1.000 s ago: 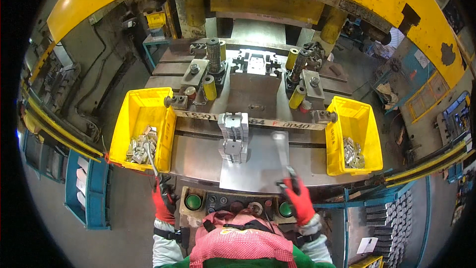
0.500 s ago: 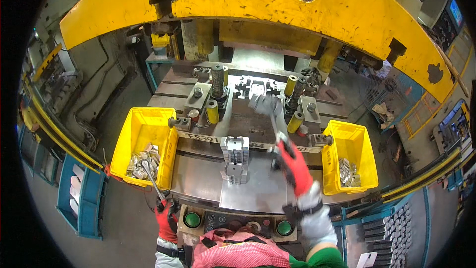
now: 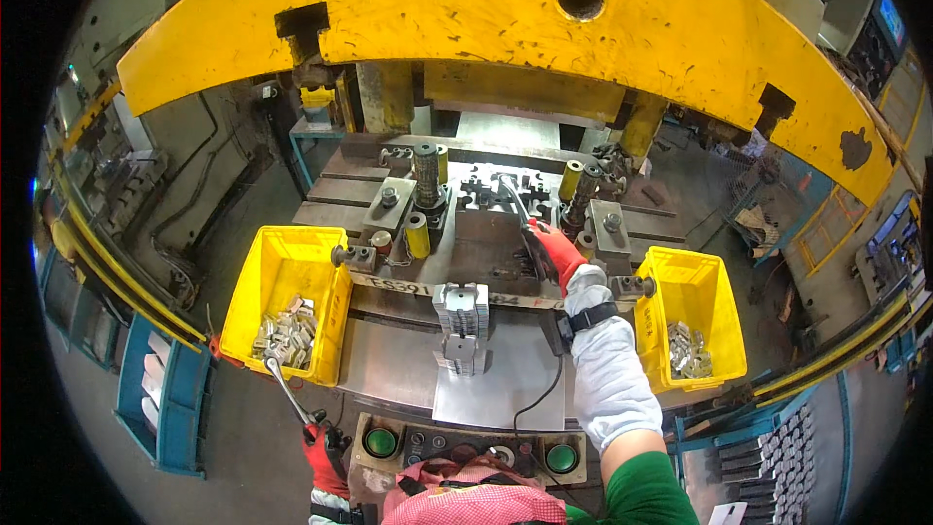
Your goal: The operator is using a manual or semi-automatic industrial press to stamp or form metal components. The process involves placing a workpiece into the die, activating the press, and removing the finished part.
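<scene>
My right hand (image 3: 554,248), in a red glove with a white sleeve, reaches forward into the press and grips a thin metal rod tool (image 3: 512,197) whose tip rests at the dark die (image 3: 486,192) in the middle. My left hand (image 3: 324,452), also red-gloved, stays low near my body and holds a second thin metal tool (image 3: 285,391) that points up toward the left yellow bin (image 3: 282,272) of small metal parts (image 3: 285,335). A stack of grey metal pieces (image 3: 461,316) stands on the steel plate between the bins.
A big yellow press frame (image 3: 486,10) arches overhead. A right yellow bin (image 3: 695,297) holds a few metal parts. Two green buttons (image 3: 381,442) (image 3: 560,458) sit on the control panel near my body. Blue racks (image 3: 160,389) stand at the lower left.
My right hand has moved from the front edge of the plate forward into the press, carrying the rod to the die. My left hand stays low with its tool.
</scene>
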`<state>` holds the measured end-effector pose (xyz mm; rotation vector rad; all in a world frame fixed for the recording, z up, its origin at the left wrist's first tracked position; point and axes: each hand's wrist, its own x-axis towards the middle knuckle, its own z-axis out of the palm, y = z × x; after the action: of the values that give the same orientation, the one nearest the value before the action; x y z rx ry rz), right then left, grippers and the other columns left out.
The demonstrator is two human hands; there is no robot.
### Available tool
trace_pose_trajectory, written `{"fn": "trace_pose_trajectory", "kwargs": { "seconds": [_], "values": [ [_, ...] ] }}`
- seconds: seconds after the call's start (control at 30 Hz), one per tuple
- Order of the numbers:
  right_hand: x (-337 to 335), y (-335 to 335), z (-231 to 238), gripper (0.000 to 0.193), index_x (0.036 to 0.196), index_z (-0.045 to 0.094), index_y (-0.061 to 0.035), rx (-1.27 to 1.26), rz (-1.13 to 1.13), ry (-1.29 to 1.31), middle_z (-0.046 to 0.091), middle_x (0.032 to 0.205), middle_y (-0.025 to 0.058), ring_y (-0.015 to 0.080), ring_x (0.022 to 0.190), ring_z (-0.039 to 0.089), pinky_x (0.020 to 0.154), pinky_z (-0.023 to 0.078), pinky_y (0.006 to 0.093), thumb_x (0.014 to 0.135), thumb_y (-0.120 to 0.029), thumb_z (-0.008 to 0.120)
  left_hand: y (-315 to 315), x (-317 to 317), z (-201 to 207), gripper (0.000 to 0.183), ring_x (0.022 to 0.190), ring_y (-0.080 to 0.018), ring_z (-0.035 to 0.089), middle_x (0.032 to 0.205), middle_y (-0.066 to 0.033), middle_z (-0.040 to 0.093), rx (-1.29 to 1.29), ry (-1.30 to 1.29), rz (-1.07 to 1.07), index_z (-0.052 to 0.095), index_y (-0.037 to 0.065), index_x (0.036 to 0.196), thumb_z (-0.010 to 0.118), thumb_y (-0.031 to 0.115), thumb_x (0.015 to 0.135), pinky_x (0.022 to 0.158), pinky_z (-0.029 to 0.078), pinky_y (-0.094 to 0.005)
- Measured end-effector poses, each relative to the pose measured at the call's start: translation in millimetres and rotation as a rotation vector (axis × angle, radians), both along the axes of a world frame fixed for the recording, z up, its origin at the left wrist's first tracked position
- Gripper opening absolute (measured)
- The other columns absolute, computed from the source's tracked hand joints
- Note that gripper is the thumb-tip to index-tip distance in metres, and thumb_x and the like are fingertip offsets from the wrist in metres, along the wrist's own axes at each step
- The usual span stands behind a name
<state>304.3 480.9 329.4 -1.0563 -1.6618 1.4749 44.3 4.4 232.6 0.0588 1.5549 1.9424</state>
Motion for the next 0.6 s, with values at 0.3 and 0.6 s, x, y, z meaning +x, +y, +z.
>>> {"fn": "trace_pose_trajectory", "kwargs": {
  "seconds": [0.3, 0.6],
  "values": [
    [10, -91, 43, 0.045, 0.12, 0.043, -0.0027, 0.223, -0.225, 0.25, 0.054, 0.107, 0.0078, 0.0135, 0.097, 0.049, 0.084, 0.037, 0.0259, 0.082, -0.024, 0.055, -17, -13, -23, 0.026, 0.054, -0.012, 0.044, 0.065, 0.0011, 0.044, -0.179, -0.018, 0.222, 0.048, 0.013, 0.101, 0.055, 0.014, 0.077, 0.046, 0.041, -0.0298],
    [241, -306, -144, 0.054, 0.121, 0.037, -0.0112, -0.193, -1.453, 0.325, 0.045, 0.111, 0.0106, 0.0217, 0.088, 0.051, 0.064, 0.046, 0.0336, 0.077, -0.031, 0.06, -56, -17, -132, 0.04, 0.05, -0.0155, 0.038, 0.057, 0.0004, 0.038, -0.598, -0.29, -0.063, 0.046, 0.015, 0.1, 0.068, 0.028, 0.069, 0.048, 0.035, -0.0399]
  ]
}}
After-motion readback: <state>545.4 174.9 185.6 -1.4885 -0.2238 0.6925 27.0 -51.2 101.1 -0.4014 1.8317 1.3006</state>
